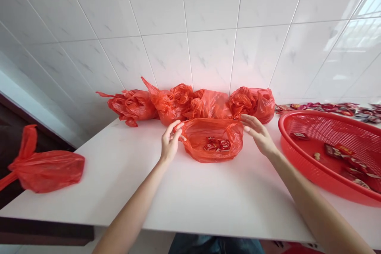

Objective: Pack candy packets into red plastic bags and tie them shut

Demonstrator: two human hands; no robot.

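Note:
A thin red plastic bag [212, 156] lies with its mouth spread wide on the white table in front of me. Several small red wrapped packets [218, 144] rest inside it. At the bag's left rim, my left hand [170, 143] has its thumb and fingers closed on the plastic edge. My right hand [258, 135] is beside the right rim, fingers stretched out and slightly apart. Whether its fingertips touch the plastic I cannot tell.
Bunched red bags [175, 103] line the tiled wall behind. A tied red bag [53, 170] sits at the table's left edge. To the right stands a red plastic basket [315, 121] holding several packets. Loose packets [330, 107] lie behind the basket.

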